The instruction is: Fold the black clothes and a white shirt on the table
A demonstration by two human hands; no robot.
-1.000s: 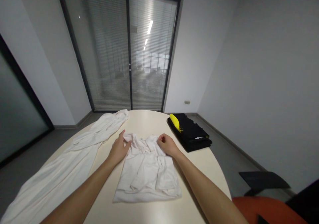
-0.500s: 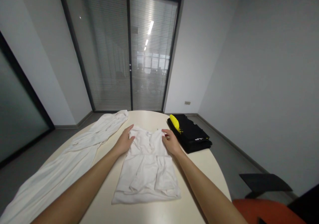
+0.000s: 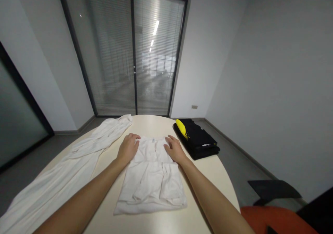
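A white garment (image 3: 153,178), folded into a rough rectangle, lies in front of me on the round cream table (image 3: 151,121). My left hand (image 3: 129,147) rests at its far left corner, thumb and fingers apart, touching the fabric edge. At the far right corner my right hand (image 3: 174,148) is spread with its thumb and fingertips on the cloth. Both hands look open, palms down. The collar area shows between them, and small creases run over the lower half.
Another white garment (image 3: 85,157) stretches along the table's left side. Folded black clothes (image 3: 197,140) with a yellow item (image 3: 181,126) on top sit at the right. An orange chair (image 3: 273,220) stands at lower right. Beyond are glass panels with blinds.
Both hands have shifted slightly nearer along the garment's far corners and lie flatter. The far edge of the garment looks straighter and a little closer to me.
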